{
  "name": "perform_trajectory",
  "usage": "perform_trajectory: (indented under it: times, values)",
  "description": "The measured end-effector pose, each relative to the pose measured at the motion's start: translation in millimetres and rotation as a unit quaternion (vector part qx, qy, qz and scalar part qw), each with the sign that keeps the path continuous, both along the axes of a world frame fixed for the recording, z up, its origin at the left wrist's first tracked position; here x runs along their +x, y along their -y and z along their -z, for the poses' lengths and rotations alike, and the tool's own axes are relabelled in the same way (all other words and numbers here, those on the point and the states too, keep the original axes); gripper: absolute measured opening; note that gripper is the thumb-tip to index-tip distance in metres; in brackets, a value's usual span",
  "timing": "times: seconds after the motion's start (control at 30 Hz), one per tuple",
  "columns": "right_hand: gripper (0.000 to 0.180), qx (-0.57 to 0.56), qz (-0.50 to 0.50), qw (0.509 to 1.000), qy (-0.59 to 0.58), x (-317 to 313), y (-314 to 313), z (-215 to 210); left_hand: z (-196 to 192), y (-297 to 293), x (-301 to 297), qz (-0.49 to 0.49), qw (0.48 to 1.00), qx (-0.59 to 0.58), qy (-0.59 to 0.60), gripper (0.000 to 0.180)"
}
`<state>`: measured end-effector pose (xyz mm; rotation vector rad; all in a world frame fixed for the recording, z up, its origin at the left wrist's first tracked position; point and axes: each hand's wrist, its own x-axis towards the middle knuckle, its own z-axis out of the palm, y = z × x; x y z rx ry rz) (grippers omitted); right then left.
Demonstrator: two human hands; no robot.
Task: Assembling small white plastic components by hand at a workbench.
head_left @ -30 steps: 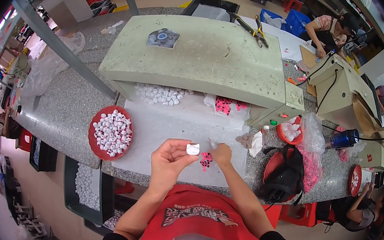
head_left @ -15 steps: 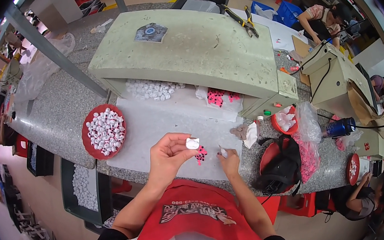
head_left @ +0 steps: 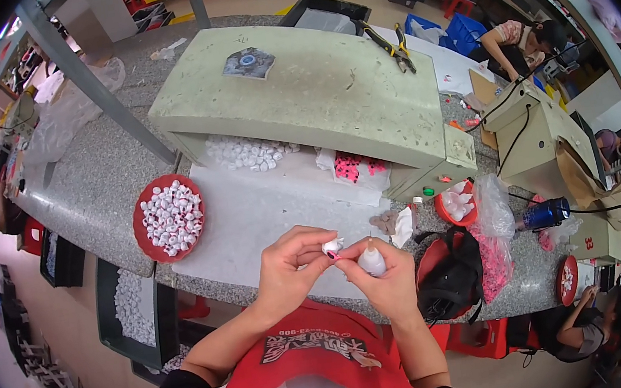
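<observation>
A small white cap (head_left: pixel 330 246) sits pinched in the left hand's (head_left: pixel 293 262) fingertips, above the worktop (head_left: pixel 94 197) edge. The right hand (head_left: pixel 385 282) grips a little white bottle (head_left: pixel 371 259), touching the cap. A red dish (head_left: pixel 168 217) of caps lies to the left.

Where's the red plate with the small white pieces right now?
In the head view, the red plate sits on the grey stone counter to the person's left, beside the white sheet, ahead and left of the left hand.
</observation>
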<state>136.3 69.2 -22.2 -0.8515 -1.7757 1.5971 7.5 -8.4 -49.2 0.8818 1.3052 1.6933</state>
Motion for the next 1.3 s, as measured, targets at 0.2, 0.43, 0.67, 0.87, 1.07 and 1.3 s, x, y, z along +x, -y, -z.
perform_trajectory:
  times: [0.2, 0.43, 0.67, 0.87, 1.07, 1.3]
  values:
    - [0.009, -0.025, 0.059, 0.998, 0.020, 5.7, 3.8, 2.4, -13.0, 5.6, -2.4, 0.043, 0.997, 0.013, -0.062, 0.028]
    - [0.013, 0.035, 0.060, 0.998, -0.003, 7.0, 8.8, 0.3, -18.5, 9.0, -8.3, 0.079, 0.996, 0.026, 0.027, 0.027]
    - [0.019, 0.076, 0.035, 0.995, -0.058, 7.9, 6.1, 7.1, -21.3, 6.5, 0.7, 0.045, 0.992, 0.063, -0.101, 0.023]
    - [0.022, 0.099, 0.049, 0.991, -0.071, 6.2, 7.9, 3.7, -21.0, 6.1, 7.9, 0.008, 0.986, 0.079, -0.145, 0.019]
    - [0.018, 0.101, 0.061, 0.992, -0.042, -5.7, -4.2, 19.7, -0.6, -5.9, -0.5, 0.008, 0.999, 0.021, 0.042, 0.019]
    - [0.028, 0.233, 0.009, 0.969, -0.081, -6.4, -6.7, 13.5, -6.3, -3.5, -10.1, 0.083, 0.974, -0.029, 0.208, 0.031]
